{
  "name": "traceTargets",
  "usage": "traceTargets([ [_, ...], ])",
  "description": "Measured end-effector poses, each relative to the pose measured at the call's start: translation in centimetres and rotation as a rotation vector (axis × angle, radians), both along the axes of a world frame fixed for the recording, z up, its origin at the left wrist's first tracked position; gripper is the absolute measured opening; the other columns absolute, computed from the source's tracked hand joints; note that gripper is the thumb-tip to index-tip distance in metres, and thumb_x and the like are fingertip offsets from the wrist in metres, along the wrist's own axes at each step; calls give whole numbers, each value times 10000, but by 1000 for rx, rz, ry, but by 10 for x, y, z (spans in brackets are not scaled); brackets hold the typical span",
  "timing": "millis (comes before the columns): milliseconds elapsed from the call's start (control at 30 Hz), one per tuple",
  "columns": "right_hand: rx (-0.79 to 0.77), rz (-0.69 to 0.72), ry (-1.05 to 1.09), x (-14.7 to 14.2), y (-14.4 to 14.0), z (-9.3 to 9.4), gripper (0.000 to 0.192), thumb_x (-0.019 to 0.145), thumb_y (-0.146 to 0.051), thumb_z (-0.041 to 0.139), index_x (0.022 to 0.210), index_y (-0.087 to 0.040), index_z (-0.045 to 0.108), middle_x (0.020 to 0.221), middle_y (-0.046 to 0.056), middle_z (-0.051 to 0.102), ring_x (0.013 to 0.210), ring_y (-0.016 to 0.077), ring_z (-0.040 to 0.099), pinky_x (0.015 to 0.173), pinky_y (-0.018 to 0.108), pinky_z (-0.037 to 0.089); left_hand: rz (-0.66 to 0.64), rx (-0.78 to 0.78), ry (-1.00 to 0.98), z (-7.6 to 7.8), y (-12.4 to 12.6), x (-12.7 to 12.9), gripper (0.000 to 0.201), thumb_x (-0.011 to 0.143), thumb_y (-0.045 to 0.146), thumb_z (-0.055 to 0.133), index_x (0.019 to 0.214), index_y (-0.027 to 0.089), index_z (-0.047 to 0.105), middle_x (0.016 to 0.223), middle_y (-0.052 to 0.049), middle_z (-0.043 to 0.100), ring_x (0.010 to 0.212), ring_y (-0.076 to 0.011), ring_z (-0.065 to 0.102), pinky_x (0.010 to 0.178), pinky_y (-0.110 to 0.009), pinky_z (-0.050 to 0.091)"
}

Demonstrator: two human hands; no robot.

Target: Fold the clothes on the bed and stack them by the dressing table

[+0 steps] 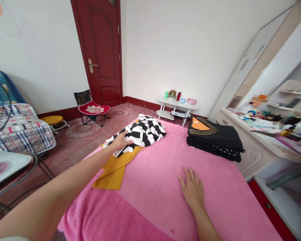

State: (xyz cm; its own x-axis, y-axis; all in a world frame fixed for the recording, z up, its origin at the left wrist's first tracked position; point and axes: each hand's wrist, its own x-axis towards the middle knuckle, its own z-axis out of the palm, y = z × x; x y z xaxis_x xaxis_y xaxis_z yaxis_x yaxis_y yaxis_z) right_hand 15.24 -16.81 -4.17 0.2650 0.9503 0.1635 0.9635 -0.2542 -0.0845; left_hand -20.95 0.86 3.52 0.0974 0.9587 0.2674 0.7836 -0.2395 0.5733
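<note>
Head view, left hand (120, 142) on striped garment (140, 132)

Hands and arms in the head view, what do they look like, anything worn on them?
Both are bare. The left hand and its long forearm show no sleeve, watch, bracelet or ring; only a sliver of pale fabric sits at the bottom edge near the upper arm. The right hand is likewise uncovered: no glove, no visible jewellery, and no sleeve on the forearm. No markings can be made out.

Our left hand (120, 142) grips a black-and-white striped garment (140, 132) over a yellow cloth (115, 169); our right hand (192, 189) lies flat on the pink blanket (155, 180).
</note>
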Motion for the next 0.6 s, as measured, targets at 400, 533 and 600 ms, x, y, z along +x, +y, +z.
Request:
traceTargets([
  [400, 229, 53, 322, 8, 1, -4, 586, 868, -470, 389, 1324, -115, 482, 1435, 163, 387, 1353, 325, 273, 1092, 551, 170, -70, 141, -134, 137, 8, 110, 494, 894, 508, 360, 921, 147, 695, 887, -40, 698, 857, -204, 623, 731, -262, 445],
  [533, 633, -119, 865, 21, -5, -2, 594, 863, -521, 403, 1296, -119, 468, 1332, 164, 496, 1244, 268, 446, 1055, 463, 324, -562, 239, -38, 164, -63, 172, 490, 867, 557, 422, 910, 172, 722, 846, -40, 706, 817, -212, 642, 737, -287, 466],
  [600, 852, -236, 1185, 27, -11, 0, 556, 858, -532, 418, 1268, -159, 468, 1301, 135, 518, 1184, 242, 509, 1006, 440, 396, -840, 211, -2, 143, -98, 184, 464, 861, 575, 443, 1110, 253, 665, 1057, -18, 690, 976, -205, 627, 833, -286, 465],
])
